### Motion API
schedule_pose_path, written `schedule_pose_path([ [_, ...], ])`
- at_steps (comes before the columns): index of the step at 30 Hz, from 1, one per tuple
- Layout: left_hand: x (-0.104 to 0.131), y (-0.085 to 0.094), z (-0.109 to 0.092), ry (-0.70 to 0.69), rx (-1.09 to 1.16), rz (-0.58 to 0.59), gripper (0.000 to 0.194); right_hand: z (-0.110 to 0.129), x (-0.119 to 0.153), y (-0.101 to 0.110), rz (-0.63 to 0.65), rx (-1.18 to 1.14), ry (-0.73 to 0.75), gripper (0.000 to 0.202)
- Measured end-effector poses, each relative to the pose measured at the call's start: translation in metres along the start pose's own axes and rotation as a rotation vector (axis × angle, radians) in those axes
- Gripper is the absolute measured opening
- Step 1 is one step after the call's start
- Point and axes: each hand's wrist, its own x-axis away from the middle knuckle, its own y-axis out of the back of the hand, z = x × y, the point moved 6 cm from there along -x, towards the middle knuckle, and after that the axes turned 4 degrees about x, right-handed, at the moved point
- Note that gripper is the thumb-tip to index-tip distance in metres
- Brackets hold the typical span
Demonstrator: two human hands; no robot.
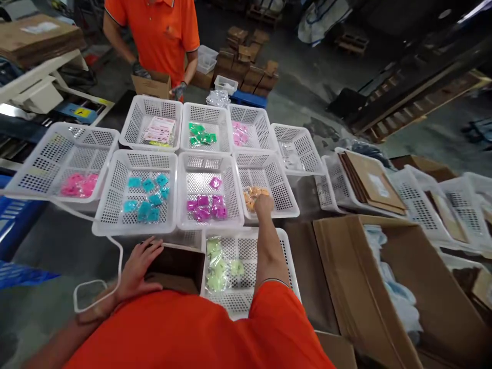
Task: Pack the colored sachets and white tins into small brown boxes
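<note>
My left hand lies on the rim of an open cardboard box, its fingers spread and nothing in it. My right hand reaches down into a white perforated basket, touching small orange packets. Its fingertips are hidden, so a grip cannot be made out. Left of that basket stand one with purple packets and one with teal packets. Under my right forearm is a basket of pale green packets.
Behind are baskets of green packets, light pink packets, printed packs and clear packets. Hot pink packets lie far left. A large carton stands right. Opposite, a person wearing gloves handles a box.
</note>
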Motion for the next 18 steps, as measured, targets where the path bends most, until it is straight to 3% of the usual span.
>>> schedule_pose_path([
  [3, -0.003, 0.004, -0.003, 0.017, 0.037, 0.006, 0.099, -0.011, 0.024, 0.022, -0.078, -0.312, 0.069, 0.032],
  [5, -0.006, 0.006, -0.004, 0.035, 0.054, 0.009, 0.104, -0.002, 0.063, 0.026, -0.027, -0.689, 0.261, 0.031],
  [7, -0.008, 0.006, -0.003, 0.044, 0.065, 0.009, 0.111, 0.024, 0.115, 0.018, 0.172, -0.967, 0.531, 0.031],
  [10, -0.009, 0.002, 0.002, 0.033, 0.072, -0.013, 0.123, 0.082, 0.181, -0.002, 0.503, -0.992, 0.876, 0.036],
  [12, -0.010, -0.005, 0.008, 0.026, 0.073, -0.023, 0.129, 0.119, 0.182, -0.011, 0.475, -0.846, 0.878, 0.038],
  [15, -0.012, -0.020, 0.019, 0.049, 0.065, -0.009, 0.137, 0.164, 0.137, -0.014, 0.212, -0.454, 0.650, 0.040],
  [18, -0.016, -0.031, 0.022, 0.062, 0.043, 0.060, 0.144, 0.201, 0.110, -0.026, 0.193, -0.178, 0.575, 0.055],
])
